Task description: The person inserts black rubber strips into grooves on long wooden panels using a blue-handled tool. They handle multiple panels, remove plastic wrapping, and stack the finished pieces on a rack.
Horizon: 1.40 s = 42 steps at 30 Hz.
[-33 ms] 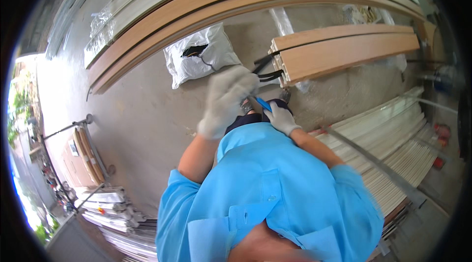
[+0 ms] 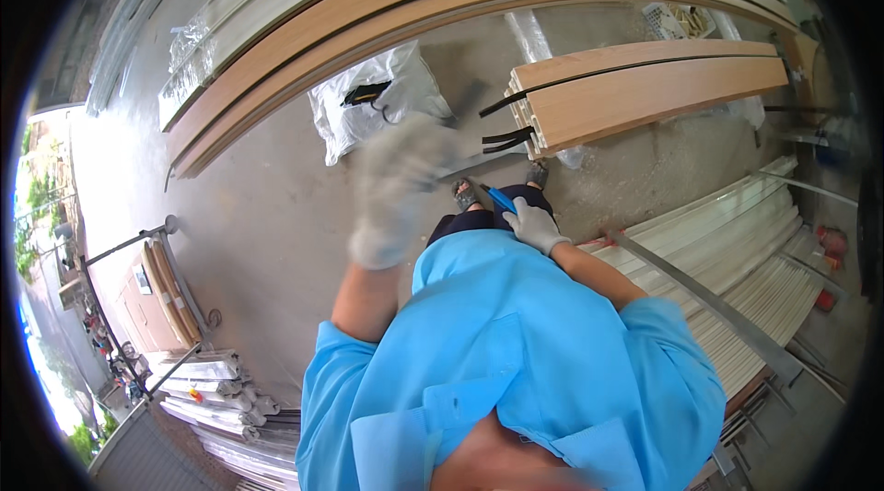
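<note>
My right hand (image 2: pixel 536 226), in a pale glove, is closed around a blue-handled cutter knife (image 2: pixel 502 200) in front of my body. To its left my left hand (image 2: pixel 401 187), also gloved, is smeared by motion, and its fingers cannot be made out. A dark blurred streak (image 2: pixel 473 99) shows beyond that hand; whether the hand holds it is unclear. Short black strips (image 2: pixel 506 141) stick out of the left end of the wood-coloured panels (image 2: pixel 645 104), apart from both hands. Near my left hand lies a white sack (image 2: pixel 405 90) with a dark opening.
Long wood-coloured boards (image 2: pixel 387 12) stretch across the far side. White slats (image 2: pixel 718 242) are stacked at the right beside a metal bar (image 2: pixel 700 298). A wheeled rack (image 2: pixel 166 279) stands at the left, with wrapped bundles (image 2: pixel 207 390) nearer me. A white basket (image 2: pixel 665 21) sits behind the panels.
My left hand has moved left and slightly nearer, away from the black strips at the panel end. The knife stays in my right hand, which has barely shifted.
</note>
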Each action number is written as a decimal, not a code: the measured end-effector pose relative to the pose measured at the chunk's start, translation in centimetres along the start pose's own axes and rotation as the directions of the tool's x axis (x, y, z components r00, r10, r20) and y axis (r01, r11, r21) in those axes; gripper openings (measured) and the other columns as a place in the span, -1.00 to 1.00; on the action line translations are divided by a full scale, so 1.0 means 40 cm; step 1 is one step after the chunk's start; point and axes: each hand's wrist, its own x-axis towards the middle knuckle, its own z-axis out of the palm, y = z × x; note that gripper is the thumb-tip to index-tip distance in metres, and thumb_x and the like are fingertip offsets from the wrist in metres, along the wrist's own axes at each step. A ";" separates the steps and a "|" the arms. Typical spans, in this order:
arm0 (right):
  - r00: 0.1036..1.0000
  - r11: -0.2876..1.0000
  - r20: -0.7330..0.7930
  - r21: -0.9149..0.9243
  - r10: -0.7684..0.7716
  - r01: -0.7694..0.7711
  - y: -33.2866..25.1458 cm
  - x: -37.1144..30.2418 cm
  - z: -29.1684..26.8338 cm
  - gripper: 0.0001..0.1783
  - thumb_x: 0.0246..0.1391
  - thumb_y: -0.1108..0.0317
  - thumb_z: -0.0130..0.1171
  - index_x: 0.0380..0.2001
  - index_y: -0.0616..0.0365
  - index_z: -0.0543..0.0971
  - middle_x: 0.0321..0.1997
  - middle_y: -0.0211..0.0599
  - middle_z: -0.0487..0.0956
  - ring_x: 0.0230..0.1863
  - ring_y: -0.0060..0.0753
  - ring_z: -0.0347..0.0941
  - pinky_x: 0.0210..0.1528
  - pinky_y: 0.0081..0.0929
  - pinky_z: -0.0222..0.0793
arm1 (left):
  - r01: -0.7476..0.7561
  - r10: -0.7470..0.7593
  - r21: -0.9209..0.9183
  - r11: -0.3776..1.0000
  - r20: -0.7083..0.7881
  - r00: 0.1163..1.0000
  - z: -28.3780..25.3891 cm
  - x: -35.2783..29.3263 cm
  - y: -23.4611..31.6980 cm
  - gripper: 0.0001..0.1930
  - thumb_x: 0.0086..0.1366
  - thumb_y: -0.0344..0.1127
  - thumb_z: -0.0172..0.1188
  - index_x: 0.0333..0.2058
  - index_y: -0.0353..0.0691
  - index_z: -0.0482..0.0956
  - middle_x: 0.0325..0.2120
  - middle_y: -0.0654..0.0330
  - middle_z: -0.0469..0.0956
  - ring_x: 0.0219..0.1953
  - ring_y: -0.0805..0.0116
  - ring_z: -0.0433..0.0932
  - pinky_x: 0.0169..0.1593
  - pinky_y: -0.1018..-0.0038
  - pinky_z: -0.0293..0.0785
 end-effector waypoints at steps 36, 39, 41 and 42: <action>0.891 0.145 -0.443 0.893 0.103 0.427 -0.597 0.376 -0.138 -0.64 0.30 0.12 0.20 0.00 0.15 0.60 -0.10 -0.36 0.61 -0.08 -0.55 0.55 0.01 -0.47 0.51 | 0.280 -0.030 0.148 0.948 -0.839 0.544 -1.747 0.170 -0.058 -0.46 0.42 0.10 0.08 0.13 -0.23 0.39 -0.11 0.09 0.49 -0.22 0.22 0.53 -0.21 0.27 0.55; 0.879 0.101 -0.419 0.908 0.228 0.406 -0.665 0.447 -0.172 -0.49 0.23 -0.04 0.27 0.08 0.07 0.58 -0.09 -0.44 0.54 -0.15 -0.55 0.46 -0.15 -0.43 0.48 | 0.369 -0.228 0.005 0.930 -0.778 0.585 -1.843 0.305 -0.101 -0.21 0.39 0.22 0.08 0.33 -0.31 0.24 0.11 -0.03 0.46 -0.06 0.10 0.56 -0.10 0.24 0.60; 0.793 0.072 -0.555 0.828 0.252 0.557 -0.695 0.478 -0.184 -0.40 0.19 -0.17 0.27 0.09 0.04 0.58 0.01 -0.41 0.53 -0.07 -0.52 0.41 -0.16 -0.42 0.39 | 0.447 -0.311 0.056 0.893 -0.643 0.700 -1.861 0.365 -0.136 -0.24 0.38 0.26 0.08 0.29 -0.26 0.32 0.11 -0.02 0.44 0.05 0.14 0.47 0.02 0.23 0.51; 0.782 0.030 -0.547 0.824 0.299 0.565 -0.700 0.492 -0.188 -0.42 0.19 -0.14 0.28 0.07 0.06 0.59 0.00 -0.40 0.57 -0.04 -0.53 0.42 -0.06 -0.42 0.34 | 0.496 -0.364 0.053 0.867 -0.613 0.701 -1.859 0.380 -0.154 -0.24 0.40 0.26 0.03 0.33 -0.21 0.29 0.21 -0.06 0.41 0.24 0.06 0.39 0.18 0.16 0.46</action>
